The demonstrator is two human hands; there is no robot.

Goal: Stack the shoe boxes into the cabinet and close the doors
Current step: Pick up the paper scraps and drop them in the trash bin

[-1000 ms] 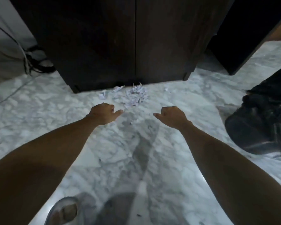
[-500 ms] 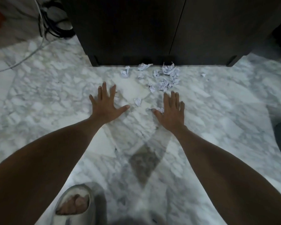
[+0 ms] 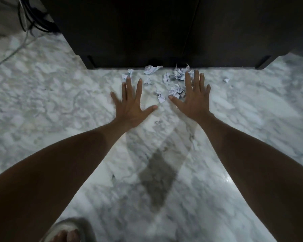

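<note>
Head view: cabinet (image 3: 164,28) at the floor's (image 3: 42,102) far edge, both doors shut. No shoe boxes in sight; stacking looks done. Left hand (image 3: 131,105) and right hand (image 3: 193,100) hover, fingers spread, gripping nothing, over crumpled paper scraps (image 3: 177,88) near the cabinet base.

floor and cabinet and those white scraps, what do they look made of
Floor: likely polished marble or marble-look tile, grey veining with a glossy glare. Cabinet: dark wood or veneer, matte; grain is too dim to confirm. Scraps: crumpled paper, creased and pale.
</note>
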